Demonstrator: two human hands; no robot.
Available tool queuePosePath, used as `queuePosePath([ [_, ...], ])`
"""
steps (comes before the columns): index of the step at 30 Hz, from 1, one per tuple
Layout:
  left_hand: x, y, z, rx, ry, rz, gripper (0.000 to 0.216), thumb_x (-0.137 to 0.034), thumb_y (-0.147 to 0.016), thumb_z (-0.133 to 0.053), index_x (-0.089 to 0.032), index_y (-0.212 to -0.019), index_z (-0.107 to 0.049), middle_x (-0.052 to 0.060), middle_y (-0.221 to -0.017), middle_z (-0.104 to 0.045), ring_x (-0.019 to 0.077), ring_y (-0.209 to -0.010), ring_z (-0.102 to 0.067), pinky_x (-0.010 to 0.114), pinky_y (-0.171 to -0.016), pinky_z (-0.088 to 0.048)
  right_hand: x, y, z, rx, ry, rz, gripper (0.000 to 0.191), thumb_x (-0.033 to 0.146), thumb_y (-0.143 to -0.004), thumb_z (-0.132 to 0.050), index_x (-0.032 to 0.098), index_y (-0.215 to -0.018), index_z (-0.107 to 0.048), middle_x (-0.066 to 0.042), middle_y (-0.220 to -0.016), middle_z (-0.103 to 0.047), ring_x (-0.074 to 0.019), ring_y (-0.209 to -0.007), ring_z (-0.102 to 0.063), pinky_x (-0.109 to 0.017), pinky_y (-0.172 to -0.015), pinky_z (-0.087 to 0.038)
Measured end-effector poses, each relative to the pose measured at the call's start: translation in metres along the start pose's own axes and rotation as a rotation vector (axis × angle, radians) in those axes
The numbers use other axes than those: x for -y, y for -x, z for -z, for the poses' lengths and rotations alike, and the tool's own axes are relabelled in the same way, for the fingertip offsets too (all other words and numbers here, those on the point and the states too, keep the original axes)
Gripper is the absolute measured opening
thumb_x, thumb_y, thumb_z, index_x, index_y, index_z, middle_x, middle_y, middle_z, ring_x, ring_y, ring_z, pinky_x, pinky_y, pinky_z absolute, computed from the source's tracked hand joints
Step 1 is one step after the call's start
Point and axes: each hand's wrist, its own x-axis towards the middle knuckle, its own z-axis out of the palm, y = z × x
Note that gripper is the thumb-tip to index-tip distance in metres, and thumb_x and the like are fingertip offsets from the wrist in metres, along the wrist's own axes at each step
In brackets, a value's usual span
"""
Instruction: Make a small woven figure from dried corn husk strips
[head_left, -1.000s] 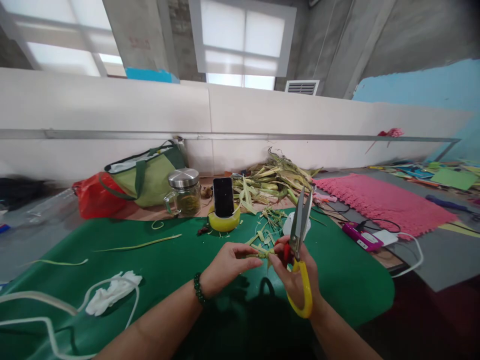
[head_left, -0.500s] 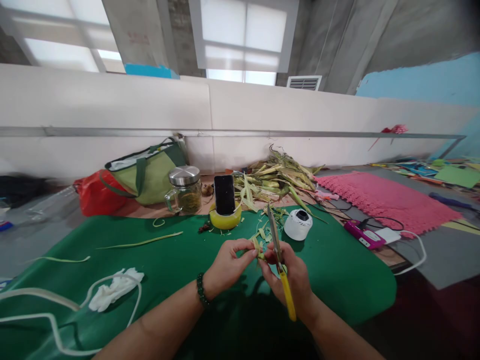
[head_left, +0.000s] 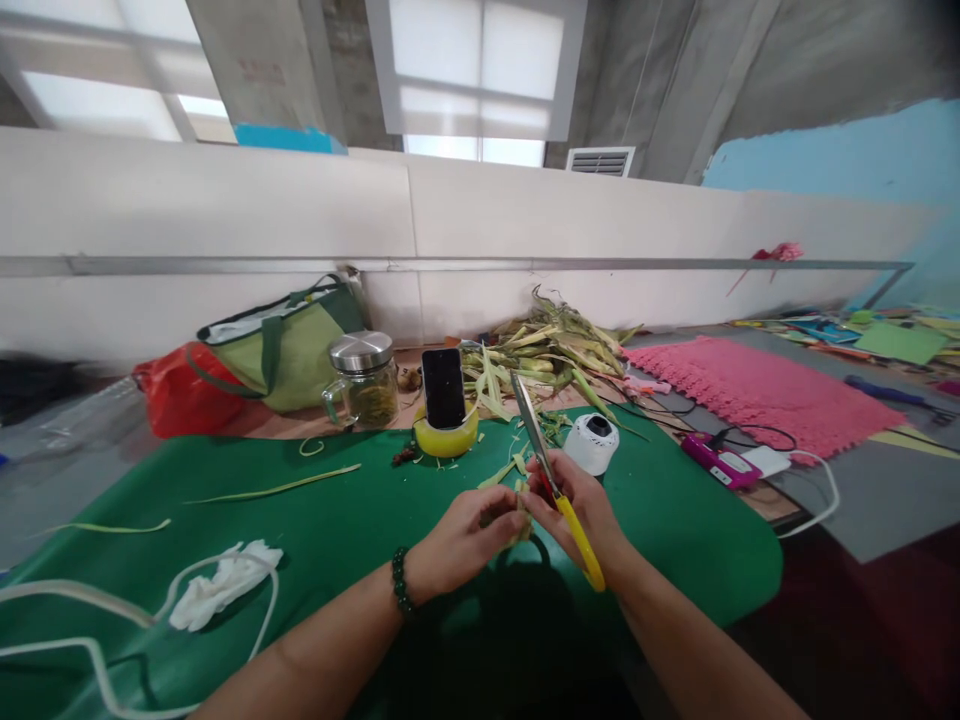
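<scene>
My left hand (head_left: pixel 469 540), with a dark green bead bracelet (head_left: pixel 401 582) on the wrist, pinches a small piece of pale green husk (head_left: pixel 523 492). Fingertips of my right hand (head_left: pixel 577 510) meet it at the same piece, partly hiding it. Scissors with yellow handles (head_left: pixel 581 540) lie across my right hand, held in it, blades pointing up and away from me. Just beyond the fingers lie pale husk scraps (head_left: pixel 499 473). A white roll-shaped object with a dark centre (head_left: pixel 591 444) stands beyond my right hand.
A phone (head_left: pixel 444 388) leans in a yellow tape roll (head_left: pixel 445 436). Behind it lies a heap of dry husks (head_left: pixel 555 345), with a lidded glass jar (head_left: pixel 363 385) to the left. A white cable (head_left: pixel 82 597) and crumpled tissue (head_left: pixel 225 588) lie on the green mat (head_left: pixel 330 520).
The scissors have tilted further left at the tips, and my right hand has turned with them. My left fingers have curled more over the husk piece. The view has shifted slightly.
</scene>
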Motion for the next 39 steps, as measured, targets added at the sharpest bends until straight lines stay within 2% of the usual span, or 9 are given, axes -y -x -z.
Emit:
queuePosePath([
  [4, 0.001, -0.001, 0.003, -0.058, -0.011, -0.013, 0.030, -0.043, -0.078, -0.063, -0.013, -0.078, -0.067, 0.005, -0.076, -0.063, 0.0163, -0.074, -0.052, 0.026, -0.069, -0.041, 0.004, -0.003, 0.002, -0.009, 0.004, -0.016, 0.019, 0.024, -0.075, -0.060, 0.020, -0.089, -0.049, 0.004, -0.067, -0.048, -0.0093, -0.056, -0.049, -0.021, -0.054, -0.045],
  [10, 0.003, -0.002, 0.009, 0.024, 0.230, 0.069, 0.036, -0.039, -0.067, -0.075, -0.015, -0.091, -0.067, 0.005, -0.087, -0.065, 0.0177, -0.081, -0.056, 0.029, -0.076, -0.044, 0.006, -0.002, 0.003, -0.037, 0.004, -0.050, 0.017, 0.027, -0.075, -0.059, 0.020, -0.087, -0.048, 0.005, -0.064, -0.045, -0.0085, -0.050, -0.046, -0.021, -0.049, -0.044],
  [17, 0.006, -0.004, 0.013, -0.031, 0.105, 0.032, 0.025, -0.035, -0.063, -0.077, -0.017, -0.080, -0.071, 0.007, -0.093, -0.065, 0.0216, -0.091, -0.056, 0.032, -0.087, -0.041, 0.002, -0.002, 0.002, 0.011, -0.002, -0.044, 0.016, 0.029, -0.078, -0.056, 0.020, -0.089, -0.048, 0.006, -0.064, -0.045, -0.0090, -0.050, -0.048, -0.021, -0.049, -0.044],
  [19, 0.004, -0.004, 0.015, -0.015, 0.146, 0.055, 0.024, -0.039, -0.062, -0.077, -0.016, -0.070, -0.071, 0.006, -0.087, -0.064, 0.0201, -0.086, -0.056, 0.030, -0.081, -0.042, 0.001, -0.004, 0.003, 0.048, 0.035, -0.012, 0.017, 0.027, -0.077, -0.058, 0.020, -0.090, -0.050, 0.005, -0.065, -0.047, -0.0094, -0.053, -0.048, -0.021, -0.051, -0.044],
  [21, 0.002, -0.004, 0.015, 0.011, 0.220, 0.107, 0.032, -0.046, -0.066, -0.073, -0.015, -0.062, -0.068, 0.005, -0.074, -0.061, 0.0152, -0.072, -0.052, 0.026, -0.068, -0.041, 0.000, -0.006, 0.003, 0.100, 0.081, 0.034, 0.018, 0.025, -0.076, -0.059, 0.019, -0.091, -0.051, 0.004, -0.067, -0.051, -0.0099, -0.056, -0.049, -0.021, -0.053, -0.044],
  [25, 0.002, -0.004, 0.013, 0.032, 0.368, 0.250, 0.041, -0.052, -0.059, -0.075, -0.013, -0.061, -0.065, -0.003, -0.051, -0.048, 0.0074, -0.049, -0.040, 0.023, -0.051, -0.034, 0.003, -0.007, 0.000, 0.127, 0.031, 0.061, 0.020, 0.028, -0.078, -0.062, 0.019, -0.092, -0.052, 0.002, -0.070, -0.054, -0.0103, -0.058, -0.050, -0.021, -0.054, -0.045],
  [28, 0.002, -0.005, 0.011, -0.077, 0.439, 0.283, 0.041, -0.049, -0.052, -0.080, -0.013, -0.058, -0.062, -0.002, -0.052, -0.052, 0.0084, -0.051, -0.047, 0.023, -0.054, -0.040, 0.004, -0.006, -0.004, 0.060, -0.060, 0.008, 0.027, 0.033, -0.075, -0.067, 0.020, -0.092, -0.051, 0.003, -0.068, -0.054, -0.0100, -0.056, -0.050, -0.022, -0.053, -0.045],
  [32, 0.002, -0.007, 0.010, -0.235, 0.449, 0.249, 0.037, -0.044, -0.051, -0.080, -0.012, -0.057, -0.062, -0.001, -0.056, -0.054, 0.0103, -0.054, -0.053, 0.025, -0.057, -0.044, 0.001, -0.002, -0.008, 0.060, -0.078, -0.049, 0.034, 0.033, -0.068, -0.072, 0.019, -0.090, -0.050, 0.002, -0.071, -0.057, -0.0107, -0.057, -0.052, -0.023, -0.054, -0.047],
  [39, -0.003, -0.005, 0.012, -0.217, 0.382, 0.282, 0.025, -0.036, -0.059, -0.072, -0.013, -0.060, -0.063, 0.002, -0.059, -0.059, 0.0140, -0.058, -0.058, 0.026, -0.059, -0.045, -0.005, 0.001, -0.011, 0.024, -0.079, -0.042, 0.022, 0.027, -0.072, -0.064, 0.021, -0.089, -0.051, 0.003, -0.068, -0.055, -0.0109, -0.057, -0.054, -0.023, -0.056, -0.048],
])
